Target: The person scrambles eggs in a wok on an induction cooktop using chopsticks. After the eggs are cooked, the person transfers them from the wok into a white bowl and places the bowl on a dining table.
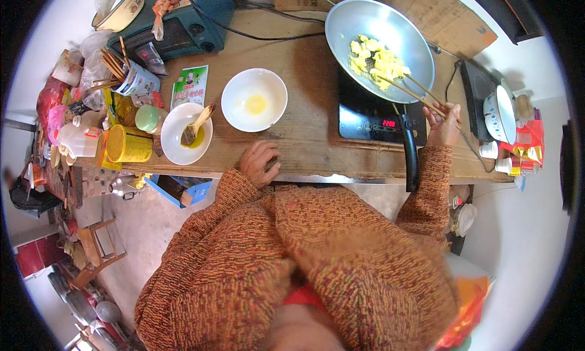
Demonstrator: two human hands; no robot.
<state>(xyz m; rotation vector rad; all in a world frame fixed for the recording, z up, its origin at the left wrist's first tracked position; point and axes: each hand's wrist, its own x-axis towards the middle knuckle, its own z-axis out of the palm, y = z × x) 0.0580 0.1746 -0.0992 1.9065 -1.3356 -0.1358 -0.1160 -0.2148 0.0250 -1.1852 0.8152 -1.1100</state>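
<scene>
The right hand, at the right of the frame, pinches a pair of chopsticks between thumb and fingers at their lower right ends. The sticks run up and to the left from the grip, over the rim of the wok, and their tips sit in the scrambled egg. The egg lies in yellow lumps in the middle of the wok, up and left of the hand, well apart from the fingers themselves and reached only by the stick tips. The wok stands on a black induction cooker in the upper right of the frame; its black handle points down toward the table edge, just left of the right wrist.

The left hand rests palm down on the front edge of the wooden table, near the centre of the frame, fingers loosely curled and holding nothing. Just above it stands a white bowl with a smear of yellow egg at its bottom. To the left, a smaller white dish holds a spoon in yellow-green liquid, and beside that lies a yellow tin. A cup of chopsticks stands in the upper left among packets and jars.
</scene>
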